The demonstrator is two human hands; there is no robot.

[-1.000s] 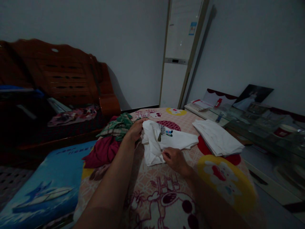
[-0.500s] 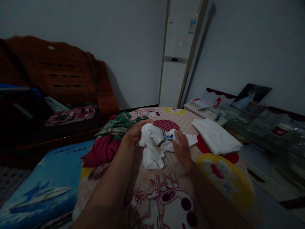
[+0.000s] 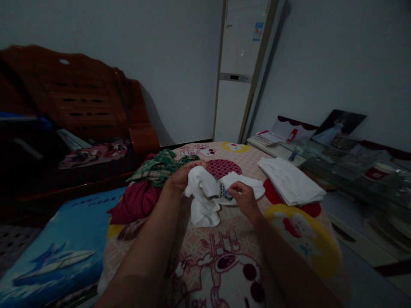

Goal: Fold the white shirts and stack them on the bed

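A crumpled white garment [image 3: 205, 192] with a small dark and blue print lies partly raised above the patterned cloth [image 3: 192, 256]. My left hand [image 3: 183, 176] grips its bunched upper left part, with the fingertips behind the fabric. At the print, my right hand [image 3: 243, 196] has thumb and fingers pinched together on the fabric. The garment's right part lies spread flat beyond the right hand, and its left part hangs down in folds. What kind of garment it is, I cannot make out for sure.
Left of my hands is a heap of green plaid cloth [image 3: 163, 167] and dark red cloth [image 3: 138, 203]. A folded white cloth [image 3: 290, 182] lies at the right. A glass-topped cabinet [image 3: 340, 167] stands beyond it, a wooden bench [image 3: 80, 100] at the left.
My right hand has gone from lying flat on the white garment to pinching at its print, slightly lower. The garment's right part now lies more spread out. My left hand keeps its grip.
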